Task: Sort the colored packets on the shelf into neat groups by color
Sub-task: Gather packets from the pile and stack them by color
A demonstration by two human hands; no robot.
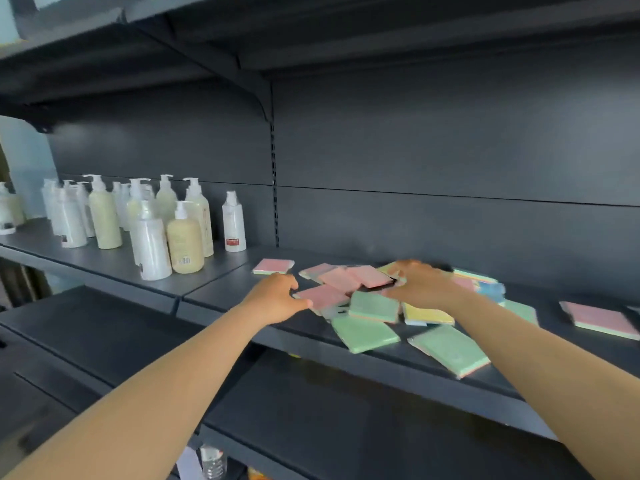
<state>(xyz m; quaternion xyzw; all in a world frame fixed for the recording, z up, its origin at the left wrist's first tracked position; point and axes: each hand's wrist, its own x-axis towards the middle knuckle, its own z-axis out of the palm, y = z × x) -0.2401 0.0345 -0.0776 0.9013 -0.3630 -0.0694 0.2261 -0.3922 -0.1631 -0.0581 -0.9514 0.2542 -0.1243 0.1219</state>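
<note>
Colored packets (374, 306): lying jumbled on the dark shelf (214, 292), right of the pump bottles (152, 220). Left hand (277, 299): fingers curling onto a pink packet (322, 295). Right hand (422, 284): reaching over the heap; finger state blurred, cannot tell.

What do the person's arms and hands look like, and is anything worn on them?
Both arms are bare as far up as the picture shows: no sleeves, no gloves. The left hand and the right hand show no watch, bracelet or ring, though the picture is blurred, so something small could be missed. No markings show on either forearm.
</note>
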